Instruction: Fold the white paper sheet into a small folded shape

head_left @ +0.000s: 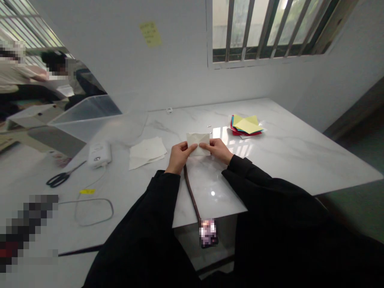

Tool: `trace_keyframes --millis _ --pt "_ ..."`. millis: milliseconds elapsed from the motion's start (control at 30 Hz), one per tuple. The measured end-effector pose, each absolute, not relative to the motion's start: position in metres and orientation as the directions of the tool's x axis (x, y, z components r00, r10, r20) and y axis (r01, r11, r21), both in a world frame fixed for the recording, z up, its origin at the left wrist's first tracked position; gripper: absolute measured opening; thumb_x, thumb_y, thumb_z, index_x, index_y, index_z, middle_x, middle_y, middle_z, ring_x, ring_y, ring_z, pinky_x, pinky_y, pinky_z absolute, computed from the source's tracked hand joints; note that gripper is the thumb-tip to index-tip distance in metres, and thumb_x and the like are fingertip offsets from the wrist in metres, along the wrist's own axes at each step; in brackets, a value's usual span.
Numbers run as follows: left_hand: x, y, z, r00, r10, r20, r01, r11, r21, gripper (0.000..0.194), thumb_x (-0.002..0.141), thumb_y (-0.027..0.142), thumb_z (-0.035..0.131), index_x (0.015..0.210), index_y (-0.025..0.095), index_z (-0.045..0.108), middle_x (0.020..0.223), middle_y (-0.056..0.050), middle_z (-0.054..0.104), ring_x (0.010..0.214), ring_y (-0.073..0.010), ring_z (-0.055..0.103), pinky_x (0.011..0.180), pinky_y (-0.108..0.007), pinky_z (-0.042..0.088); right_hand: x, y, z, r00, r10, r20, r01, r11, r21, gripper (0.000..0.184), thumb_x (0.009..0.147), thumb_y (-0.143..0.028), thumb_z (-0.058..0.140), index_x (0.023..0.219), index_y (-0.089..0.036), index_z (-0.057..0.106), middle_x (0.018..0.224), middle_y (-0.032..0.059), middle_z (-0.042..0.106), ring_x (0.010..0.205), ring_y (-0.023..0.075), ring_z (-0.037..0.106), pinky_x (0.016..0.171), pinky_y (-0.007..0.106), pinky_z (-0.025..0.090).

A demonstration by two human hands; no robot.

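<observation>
Between my two hands is a small cream paper envelope or folded sheet (198,138), with diagonal crease lines showing on its face. My left hand (179,156) grips its left side, thumb laid across the front. On the other side my right hand (219,149) pinches it the same way, the two thumbs nearly meeting at the middle. The fingers behind the paper are hidden. Left of my left hand, loose off-white paper sheets (147,153) lie on the marble-patterned table (303,148). A dark brown cord (191,192) runs from under my left hand down past the table's front edge.
Coloured papers (247,125) are stacked at the back right. On the left lie black scissors (61,178), a white power strip (99,154) and a looped grey cable (112,208). A translucent panel (87,112) stands at the far left, with other people beyond it.
</observation>
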State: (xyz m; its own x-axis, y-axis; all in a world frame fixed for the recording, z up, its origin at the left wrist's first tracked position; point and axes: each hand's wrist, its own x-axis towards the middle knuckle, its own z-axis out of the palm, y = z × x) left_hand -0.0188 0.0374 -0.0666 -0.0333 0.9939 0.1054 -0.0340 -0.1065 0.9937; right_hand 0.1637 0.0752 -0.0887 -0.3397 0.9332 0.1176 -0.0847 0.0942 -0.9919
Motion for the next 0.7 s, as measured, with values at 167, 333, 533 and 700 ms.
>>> trace_keyframes --millis 167,333,533,700 --pt "-0.0193 0.0373 -0.0663 -0.027 0.994 0.107 -0.033 -0.108 0.994 0.061 0.06 0.058 0.095 0.098 0.012 0.081 0.091 -0.011 0.081 0.088 -0.0286 0.076 0.09 -0.041 0.059 0.164 0.0748 -0.088 -0.324 0.94 0.11 -0.056 0.098 -0.994 0.059 0.07 -0.066 0.084 0.089 -0.01 0.078 0.078 0.0073 0.073 0.066 0.0155 0.06 0.058 0.026 0.043" --pt "-0.0197 0.0384 -0.0691 -0.028 0.994 0.105 -0.035 -0.106 0.994 0.064 0.059 0.06 0.095 0.099 0.012 0.081 0.094 -0.012 0.081 0.091 -0.0305 0.076 0.089 -0.043 0.059 0.1638 0.0719 -0.0838 -0.318 0.942 0.103 -0.078 0.082 -0.994 0.059 0.067 -0.064 0.087 0.092 -0.01 0.08 0.083 0.0089 0.076 0.07 0.0171 0.063 0.06 0.026 0.046" --pt "-0.0196 0.0399 -0.0715 -0.022 0.993 0.12 -0.05 -0.121 0.991 0.063 0.06 0.059 0.095 0.1 0.012 0.081 0.094 -0.012 0.081 0.088 -0.0292 0.076 0.088 -0.042 0.059 0.1648 0.0715 -0.0827 -0.322 0.94 0.113 -0.059 0.099 -0.993 0.058 0.071 -0.062 0.085 0.09 -0.009 0.079 0.078 0.0079 0.074 0.069 0.0161 0.062 0.06 0.027 0.046" --pt "-0.0189 0.0402 -0.0705 -0.038 0.99 0.138 -0.006 -0.138 0.99 0.06 0.063 0.06 0.093 0.097 0.012 0.082 0.092 -0.012 0.081 0.087 -0.0285 0.075 0.085 -0.04 0.059 0.1636 0.0723 -0.0862 -0.352 0.926 0.136 -0.051 0.126 -0.991 0.054 0.074 -0.06 0.084 0.094 -0.01 0.08 0.084 0.0079 0.076 0.073 0.0169 0.064 0.066 0.029 0.049"
